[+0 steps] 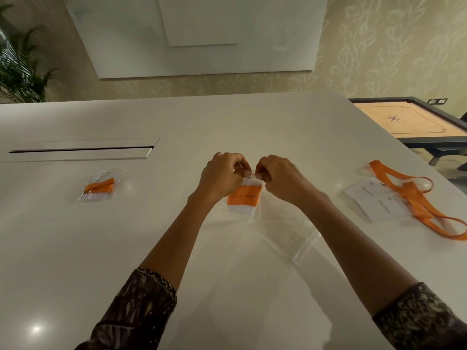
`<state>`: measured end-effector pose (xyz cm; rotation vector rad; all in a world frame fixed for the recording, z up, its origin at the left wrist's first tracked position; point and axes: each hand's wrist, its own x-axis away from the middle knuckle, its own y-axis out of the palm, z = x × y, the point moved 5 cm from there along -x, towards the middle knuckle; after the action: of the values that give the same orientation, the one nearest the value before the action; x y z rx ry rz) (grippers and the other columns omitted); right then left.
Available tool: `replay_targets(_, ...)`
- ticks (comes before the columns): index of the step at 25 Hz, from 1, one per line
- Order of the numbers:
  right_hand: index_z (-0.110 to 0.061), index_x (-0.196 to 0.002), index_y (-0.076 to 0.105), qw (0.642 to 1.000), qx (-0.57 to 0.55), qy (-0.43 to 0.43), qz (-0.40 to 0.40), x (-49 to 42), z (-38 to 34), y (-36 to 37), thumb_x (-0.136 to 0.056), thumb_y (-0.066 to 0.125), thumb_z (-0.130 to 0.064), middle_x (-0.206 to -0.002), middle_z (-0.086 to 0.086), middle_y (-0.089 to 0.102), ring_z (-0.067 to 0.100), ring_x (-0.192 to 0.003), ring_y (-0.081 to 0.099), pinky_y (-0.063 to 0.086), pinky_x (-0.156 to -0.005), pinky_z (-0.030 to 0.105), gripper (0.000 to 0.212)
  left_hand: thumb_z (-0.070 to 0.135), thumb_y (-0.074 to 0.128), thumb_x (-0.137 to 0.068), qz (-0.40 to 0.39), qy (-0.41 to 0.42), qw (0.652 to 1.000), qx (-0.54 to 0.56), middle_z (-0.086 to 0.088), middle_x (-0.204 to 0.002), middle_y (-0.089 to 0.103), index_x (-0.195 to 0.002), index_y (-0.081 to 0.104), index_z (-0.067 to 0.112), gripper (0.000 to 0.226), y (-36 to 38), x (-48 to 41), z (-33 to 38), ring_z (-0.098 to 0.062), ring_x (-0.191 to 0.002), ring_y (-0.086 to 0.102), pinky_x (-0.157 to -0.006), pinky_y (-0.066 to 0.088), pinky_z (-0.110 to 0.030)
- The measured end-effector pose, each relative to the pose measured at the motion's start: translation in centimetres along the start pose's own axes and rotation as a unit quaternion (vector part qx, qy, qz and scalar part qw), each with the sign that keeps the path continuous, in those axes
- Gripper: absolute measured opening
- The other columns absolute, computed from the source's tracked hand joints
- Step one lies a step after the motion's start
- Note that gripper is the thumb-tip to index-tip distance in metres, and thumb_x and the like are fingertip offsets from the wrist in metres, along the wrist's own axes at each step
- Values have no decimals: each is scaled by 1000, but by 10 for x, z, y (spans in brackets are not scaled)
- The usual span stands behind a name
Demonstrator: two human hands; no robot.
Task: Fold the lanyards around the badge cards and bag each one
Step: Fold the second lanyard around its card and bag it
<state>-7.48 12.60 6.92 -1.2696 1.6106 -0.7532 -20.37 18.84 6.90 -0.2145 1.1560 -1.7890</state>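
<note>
A white badge card wrapped in an orange lanyard [243, 197] lies at the middle of the white table [252, 127]. My left hand [222, 176] and my right hand [280, 178] meet at its far end, fingers curled and pinching it there; what exactly they pinch is hidden. A bagged card and lanyard [99, 187] lies to the left. At the right, two white badge cards [376, 198] lie with loose orange lanyards [417, 198] spread over them. Clear plastic bags [285, 236] lie just right of the wrapped card.
A long slot with a lid [80, 149] is cut into the table at the back left. The table's right edge runs diagonally past the loose lanyards. A game board table [414, 121] stands beyond it, and a plant [20, 69] at the far left.
</note>
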Motion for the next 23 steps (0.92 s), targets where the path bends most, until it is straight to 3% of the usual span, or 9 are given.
replay_targets(6, -9, -93, 59, 999, 28, -7, -19, -2, 9, -4, -98, 50, -25, -86, -1, 52, 18, -77, 50, 35, -66, 25, 18, 33, 66, -88, 18, 21, 997, -75, 6, -92, 72, -89, 72, 28, 8, -13, -4, 0, -14, -93, 58, -73, 42, -27)
replay_targets(13, -9, -93, 57, 999, 16, -35, -17, -2, 16, -9, -98, 50, -23, -89, 1, 56, 16, -76, 50, 35, -68, 24, 17, 34, 66, -87, 28, 13, 995, -94, 7, -92, 71, -88, 69, 29, 6, -18, -6, -2, -10, -94, 48, -78, 32, -30)
replay_targets(19, -6, -84, 60, 999, -25, -22, -1, 1, 27, -8, -96, 54, -28, -75, 0, 55, 19, -68, 50, 35, -62, 26, 25, 37, 68, -85, 21, 7, 998, -65, 7, -90, 70, -83, 69, 29, 8, -15, -5, -3, -12, -96, 51, -78, 38, -32)
replay_targets(23, -16, -97, 67, 995, -99, 1, 0, -6, 27, -13, -86, 67, -34, -88, -6, 64, 9, -81, 58, 39, -65, 13, 20, 34, 69, -85, 17, -13, 998, -54, 5, -92, 70, -83, 70, 25, 9, -18, -5, -10, -12, -93, 53, -80, 50, -37)
